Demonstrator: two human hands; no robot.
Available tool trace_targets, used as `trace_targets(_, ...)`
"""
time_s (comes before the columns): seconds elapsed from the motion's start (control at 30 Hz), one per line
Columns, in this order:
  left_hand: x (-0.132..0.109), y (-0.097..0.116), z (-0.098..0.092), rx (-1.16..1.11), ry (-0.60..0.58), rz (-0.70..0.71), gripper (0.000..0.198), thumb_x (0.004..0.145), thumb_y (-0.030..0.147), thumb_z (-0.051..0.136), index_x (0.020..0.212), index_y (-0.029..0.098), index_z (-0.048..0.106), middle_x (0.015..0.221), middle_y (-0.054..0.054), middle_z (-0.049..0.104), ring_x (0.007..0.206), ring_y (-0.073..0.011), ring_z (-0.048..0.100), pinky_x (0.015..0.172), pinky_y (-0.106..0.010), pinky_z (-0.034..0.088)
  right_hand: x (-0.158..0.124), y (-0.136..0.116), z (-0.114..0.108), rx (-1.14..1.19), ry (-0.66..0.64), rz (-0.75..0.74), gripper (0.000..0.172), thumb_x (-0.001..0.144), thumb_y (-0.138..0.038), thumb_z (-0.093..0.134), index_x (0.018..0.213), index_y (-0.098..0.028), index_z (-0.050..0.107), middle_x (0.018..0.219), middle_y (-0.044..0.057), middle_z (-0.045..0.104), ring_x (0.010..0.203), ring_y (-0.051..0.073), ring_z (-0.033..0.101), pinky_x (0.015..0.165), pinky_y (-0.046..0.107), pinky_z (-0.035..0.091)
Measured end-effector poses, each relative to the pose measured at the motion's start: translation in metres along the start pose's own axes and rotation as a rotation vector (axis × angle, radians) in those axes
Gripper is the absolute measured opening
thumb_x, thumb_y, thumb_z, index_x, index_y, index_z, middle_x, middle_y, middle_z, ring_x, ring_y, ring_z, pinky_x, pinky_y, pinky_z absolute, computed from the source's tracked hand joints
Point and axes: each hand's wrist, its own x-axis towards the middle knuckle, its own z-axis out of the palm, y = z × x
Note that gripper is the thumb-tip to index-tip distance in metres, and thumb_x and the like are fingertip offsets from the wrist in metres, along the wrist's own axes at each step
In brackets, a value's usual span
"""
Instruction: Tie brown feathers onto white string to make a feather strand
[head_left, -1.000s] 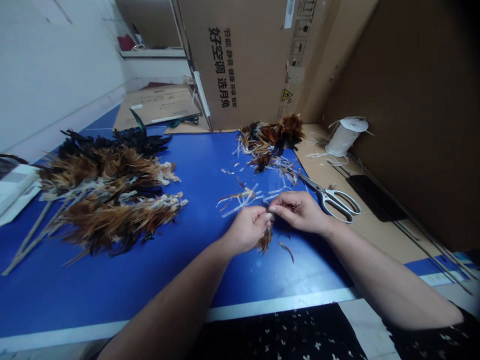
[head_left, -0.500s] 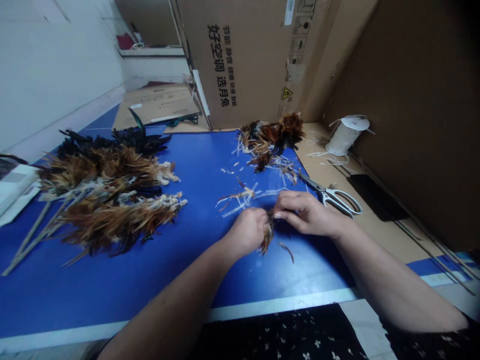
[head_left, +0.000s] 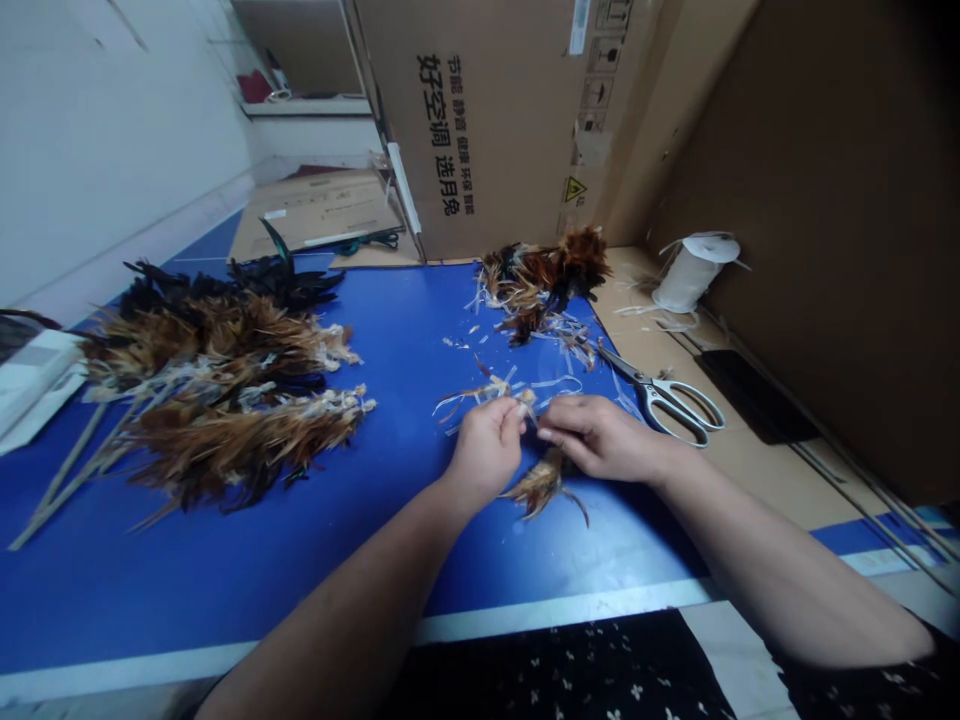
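Note:
My left hand [head_left: 489,440] is closed in a pinch, with a pale, thin strip [head_left: 528,400] showing at the fingertips. Close to its right, the fingers of my right hand [head_left: 604,435] are also pressed together, and what they hold is hidden. Under my right hand a small tuft of brown feathers [head_left: 541,484] lies on the blue tabletop; whether the hand touches it I cannot tell. Just beyond both hands are loose feathers and clear strips [head_left: 491,388]. Silver-handled scissors [head_left: 679,408] rest half spread to the right.
Big bundles of brown and black feathers [head_left: 240,425] lie at left beside pale sticks [head_left: 64,485]. More feathers [head_left: 544,275] are heaped at the back. A white ribbon spool [head_left: 688,275], a dark flat object [head_left: 754,395] and thin rods sit at right. Cardboard walls [head_left: 510,120] enclose the back and right.
The small feather tuft, before at my left fingers, now lies lower, under my right hand. Both hands have shifted slightly left, and a pale strip now shows at my left fingertips.

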Motion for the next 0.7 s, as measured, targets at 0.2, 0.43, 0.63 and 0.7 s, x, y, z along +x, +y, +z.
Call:
trace_targets(0.2, -0.008, 0.003, 0.001, 0.389, -0.182, 0.263, 0.019, 0.082, 0.006, 0.065, 0.072, 0.022, 0.068, 0.079, -0.005, 0.057, 0.076, -0.0212, 0.052, 0.081, -0.034, 0.043, -0.001, -0.003, -0.004, -0.006, 0.048, -0.018, 0.022, 0.102, -0.021, 0.051, 0.084, -0.019, 0.063, 0.077, 0.004, 0.06, 0.071, 0.016, 0.055, 0.07, 0.028, 0.045)
trace_targets(0.43, -0.011, 0.015, 0.006, 0.158, -0.125, 0.269, 0.018, 0.096, 0.029, 0.06, 0.086, 0.019, 0.071, 0.073, -0.002, 0.057, 0.067, -0.0151, 0.051, 0.066, -0.028, 0.045, -0.004, 0.007, -0.004, 0.1, 0.2, 0.171, 0.031, 0.106, -0.034, 0.051, 0.083, -0.017, 0.063, 0.069, 0.001, 0.059, 0.061, 0.012, 0.049, 0.061, 0.025, 0.041)
trace_targets(0.63, -0.003, 0.012, 0.01, -0.283, 0.128, 0.035, 0.035, 0.088, 0.05, 0.074, 0.084, 0.016, 0.066, 0.066, 0.004, 0.05, 0.046, -0.0055, 0.037, 0.042, -0.021, 0.034, -0.002, 0.004, 0.005, 0.038, 0.204, 0.169, 0.026, 0.105, -0.033, 0.052, 0.094, -0.016, 0.068, 0.073, 0.001, 0.063, 0.061, 0.011, 0.052, 0.062, 0.023, 0.042)
trace_targets(0.7, -0.001, 0.015, 0.009, -0.363, 0.175, 0.045, 0.034, 0.086, 0.048, 0.077, 0.085, 0.015, 0.067, 0.066, 0.004, 0.051, 0.045, -0.0049, 0.038, 0.041, -0.02, 0.034, -0.002, 0.003, 0.004, 0.036, 0.171, 0.18, 0.027, 0.105, -0.034, 0.051, 0.094, -0.016, 0.069, 0.071, 0.0, 0.062, 0.059, 0.011, 0.05, 0.06, 0.023, 0.04)
